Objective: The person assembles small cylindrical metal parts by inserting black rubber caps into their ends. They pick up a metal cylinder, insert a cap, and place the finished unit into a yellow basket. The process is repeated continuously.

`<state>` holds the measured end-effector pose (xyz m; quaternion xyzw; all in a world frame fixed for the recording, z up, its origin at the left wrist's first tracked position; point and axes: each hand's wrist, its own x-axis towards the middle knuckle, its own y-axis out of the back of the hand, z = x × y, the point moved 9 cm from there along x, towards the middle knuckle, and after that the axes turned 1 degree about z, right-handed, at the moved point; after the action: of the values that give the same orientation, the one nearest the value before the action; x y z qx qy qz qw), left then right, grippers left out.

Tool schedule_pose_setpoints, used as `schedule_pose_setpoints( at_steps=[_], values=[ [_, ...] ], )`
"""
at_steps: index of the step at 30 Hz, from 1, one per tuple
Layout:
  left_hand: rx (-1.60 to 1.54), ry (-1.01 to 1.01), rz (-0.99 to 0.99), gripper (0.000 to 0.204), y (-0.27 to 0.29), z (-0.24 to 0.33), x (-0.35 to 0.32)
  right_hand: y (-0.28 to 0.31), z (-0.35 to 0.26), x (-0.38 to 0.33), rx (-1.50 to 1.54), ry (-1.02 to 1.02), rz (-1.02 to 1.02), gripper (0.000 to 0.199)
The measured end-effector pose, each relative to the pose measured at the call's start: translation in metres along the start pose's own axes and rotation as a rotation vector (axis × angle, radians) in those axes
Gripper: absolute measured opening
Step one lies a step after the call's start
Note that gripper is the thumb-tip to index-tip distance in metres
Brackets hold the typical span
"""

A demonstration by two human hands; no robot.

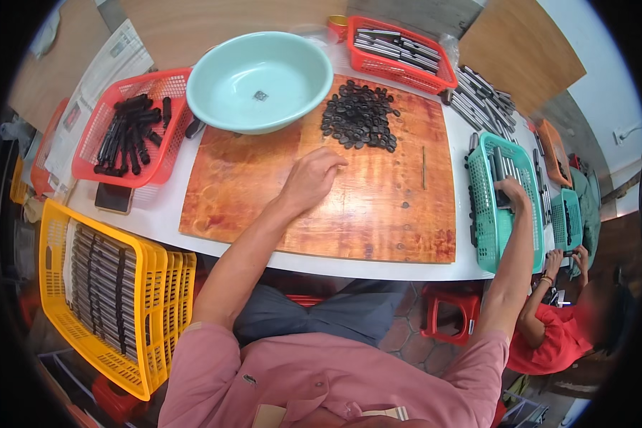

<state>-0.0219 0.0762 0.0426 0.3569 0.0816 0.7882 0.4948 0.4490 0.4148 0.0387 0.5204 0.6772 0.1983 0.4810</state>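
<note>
My left hand (312,180) rests over the wooden board (278,221), fingers curled in and thumb near the forefinger. Whether something small is between them is hidden. Just beyond it lies a heap of small round black caps (359,118). On the right, my right hand (512,192) reaches into a green plastic basket (486,214), its fingers bent down at the near end of some silver metal tubes (505,165). A dark piece shows beside those fingers, but what they grip cannot be made out.
A pale green basin (260,123) overlaps the board's far left. Red baskets hold black-gripped rods (130,135) and metal tubes (396,50). Loose tubes (481,100) lie at far right. Yellow crates (146,321) stand lower left. A person in red (553,339) works at right.
</note>
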Motion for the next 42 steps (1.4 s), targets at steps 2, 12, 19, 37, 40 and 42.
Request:
schedule_pose_setpoints(
  at_steps=[2,12,19,37,40,42],
  values=[
    [0.02,-0.011,0.014,0.017,-0.001,0.001,-0.002,-0.001,-0.019,-0.007,-0.118,0.077,0.082,0.053],
    [0.007,-0.011,0.038,0.017,0.005,-0.003,-0.007,-0.001,-0.024,0.004,0.002,0.148,0.147,0.054],
    [-0.04,-0.028,0.043,0.017,0.001,0.0,-0.003,0.04,0.028,0.099,-0.389,0.316,0.388,0.055],
    [0.003,0.036,0.018,0.025,0.008,-0.01,-0.004,-0.011,-0.011,-0.018,0.359,0.301,-0.133,0.041],
    [-0.062,0.035,0.0,0.025,-0.001,-0.005,-0.003,0.017,0.031,0.005,0.224,0.037,0.055,0.058],
    [-0.068,0.064,-0.001,0.025,-0.002,-0.007,-0.008,0.011,0.026,0.003,0.193,0.044,0.061,0.059]
  ],
)
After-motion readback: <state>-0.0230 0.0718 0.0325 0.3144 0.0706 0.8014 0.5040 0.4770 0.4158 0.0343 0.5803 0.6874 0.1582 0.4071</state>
